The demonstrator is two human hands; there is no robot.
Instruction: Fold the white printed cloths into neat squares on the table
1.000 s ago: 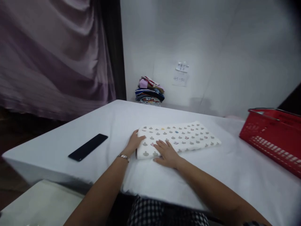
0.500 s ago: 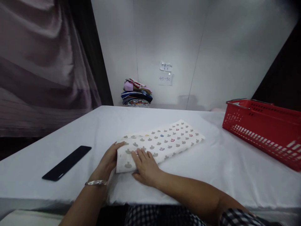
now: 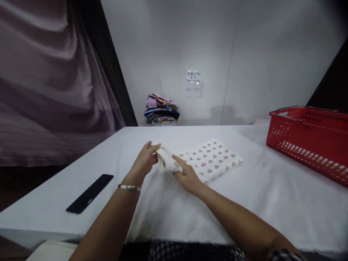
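A white cloth (image 3: 214,157) printed with grey, red and blue motifs lies folded flat on the table in front of me. Its left end is lifted and turned over toward the right. My left hand (image 3: 145,157) pinches the far corner of that raised end. Lower down, my right hand (image 3: 187,175) grips the near edge of the same end, its thumb hidden in part. The layers of the fold show at the open end between both hands.
On the white-covered table (image 3: 252,210) a black flat strip (image 3: 89,194) lies at left. A red basket (image 3: 310,141) stands at right. Folded clothes (image 3: 161,110) are stacked by the back wall, below paper signs (image 3: 193,88). A pink curtain (image 3: 46,79) hangs at left.
The cloth's left end, flat before under my hands, is now raised and folded over to the right. Both hands have moved up and right, from resting on it to gripping it.
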